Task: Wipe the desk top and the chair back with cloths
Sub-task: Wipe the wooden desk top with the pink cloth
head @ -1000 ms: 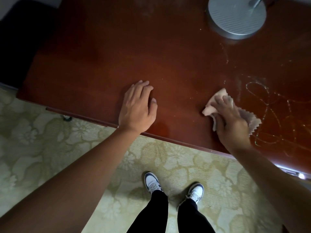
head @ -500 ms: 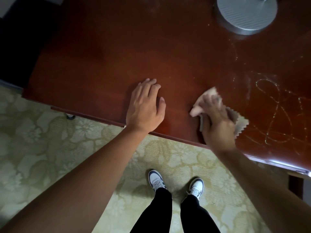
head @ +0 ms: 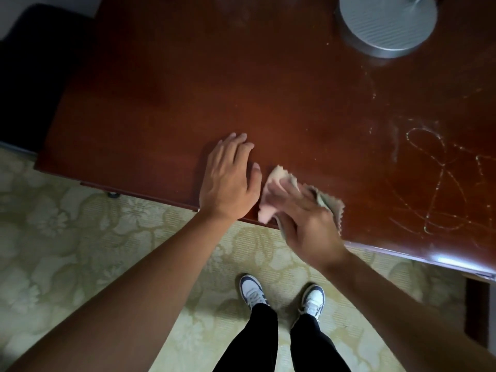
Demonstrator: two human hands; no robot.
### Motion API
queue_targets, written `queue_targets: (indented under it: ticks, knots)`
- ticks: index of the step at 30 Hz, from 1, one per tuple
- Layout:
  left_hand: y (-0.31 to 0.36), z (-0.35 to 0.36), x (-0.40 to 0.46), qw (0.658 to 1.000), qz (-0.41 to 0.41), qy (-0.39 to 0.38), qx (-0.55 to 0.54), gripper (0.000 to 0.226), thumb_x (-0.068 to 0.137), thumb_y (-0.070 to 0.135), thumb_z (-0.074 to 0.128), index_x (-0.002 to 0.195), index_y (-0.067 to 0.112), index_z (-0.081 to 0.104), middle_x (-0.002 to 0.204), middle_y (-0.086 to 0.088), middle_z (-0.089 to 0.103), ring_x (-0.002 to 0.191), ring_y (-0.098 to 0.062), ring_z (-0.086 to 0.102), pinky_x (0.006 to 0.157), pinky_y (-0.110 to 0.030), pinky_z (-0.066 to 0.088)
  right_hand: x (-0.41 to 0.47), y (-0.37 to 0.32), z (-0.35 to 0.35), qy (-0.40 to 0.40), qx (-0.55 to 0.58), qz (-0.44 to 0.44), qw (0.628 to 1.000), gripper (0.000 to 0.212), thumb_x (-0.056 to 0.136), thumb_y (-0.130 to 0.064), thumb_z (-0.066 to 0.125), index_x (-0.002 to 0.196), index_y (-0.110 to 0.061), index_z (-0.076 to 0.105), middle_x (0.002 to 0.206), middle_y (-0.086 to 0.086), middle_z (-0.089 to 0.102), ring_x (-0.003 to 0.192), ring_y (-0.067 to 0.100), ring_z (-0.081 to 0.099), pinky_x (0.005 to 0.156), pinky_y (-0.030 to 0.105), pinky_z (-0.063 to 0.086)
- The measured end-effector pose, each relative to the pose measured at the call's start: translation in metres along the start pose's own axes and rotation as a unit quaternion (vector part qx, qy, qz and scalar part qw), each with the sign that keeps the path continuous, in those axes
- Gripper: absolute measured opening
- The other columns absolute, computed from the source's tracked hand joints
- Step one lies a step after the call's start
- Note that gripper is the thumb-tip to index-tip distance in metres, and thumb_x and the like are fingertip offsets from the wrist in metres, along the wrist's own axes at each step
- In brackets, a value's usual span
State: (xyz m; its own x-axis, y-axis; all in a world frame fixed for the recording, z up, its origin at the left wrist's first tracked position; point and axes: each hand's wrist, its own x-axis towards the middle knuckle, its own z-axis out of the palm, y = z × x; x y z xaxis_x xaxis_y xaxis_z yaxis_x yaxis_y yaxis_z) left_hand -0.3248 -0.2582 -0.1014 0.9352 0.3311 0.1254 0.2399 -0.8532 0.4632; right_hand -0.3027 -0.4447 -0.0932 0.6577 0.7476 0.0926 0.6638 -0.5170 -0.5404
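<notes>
There is one view only, from the camera on my head. It looks steeply down and a little forward, wide-angled, so straight edges bow. The tabletop (head: 188, 89) fills the upper half of the frame, its near edge slanting from middle left down to lower right. My forearms enter from the bottom corners. The floor (head: 67, 251) and my shoes (head: 252, 291) lie at lower centre, right below the lens.

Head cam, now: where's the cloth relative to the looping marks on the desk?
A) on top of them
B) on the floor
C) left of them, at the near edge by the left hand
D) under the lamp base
C: the cloth sits under the right hand at the desk's near edge, beside the left hand; the looping marks lie uncovered further right.
</notes>
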Motion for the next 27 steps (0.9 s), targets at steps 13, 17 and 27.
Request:
queue_targets:
  ticks: [13, 17, 27]
  knots:
    - [0.0, 0.001, 0.0, 1.0, -0.008, 0.007, 0.012, 0.039, 0.093, 0.026, 0.048, 0.125, 0.007, 0.059, 0.141, -0.01, 0.055, 0.139, -0.026, 0.042, 0.12, -0.039, 0.024, 0.012, 0.031, -0.016, 0.05, -0.043, 0.015, 0.998, 0.037, 0.094, -0.035, 0.055, 0.126, -0.019, 0.065, 0.134, 0.006, 0.061, 0.119, 0.027, 0.062, 0.091, 0.036, 0.055]
    - [0.001, 0.002, -0.001, 1.0, -0.008, 0.012, 0.011, 0.038, 0.093, 0.025, 0.049, 0.124, 0.007, 0.06, 0.139, -0.01, 0.056, 0.138, -0.025, 0.043, 0.12, -0.038, 0.025, 0.077, 0.087, -0.05, 0.115, -0.099, 0.109, 0.982, 0.045, 0.093, -0.036, 0.049, 0.131, -0.015, 0.06, 0.132, 0.014, 0.061, 0.104, 0.038, 0.066, 0.083, 0.04, 0.052]
    - [0.007, 0.0, 0.002, 0.999, -0.016, 0.012, 0.039, 0.039, 0.092, 0.025, 0.048, 0.124, 0.006, 0.06, 0.138, -0.011, 0.056, 0.137, -0.027, 0.044, 0.119, -0.038, 0.025, 0.018, 0.054, -0.027, 0.006, -0.011, -0.142, 0.99, 0.026, 0.092, -0.017, 0.064, 0.116, -0.014, 0.071, 0.131, 0.003, 0.062, 0.126, 0.022, 0.057, 0.104, 0.039, 0.047]
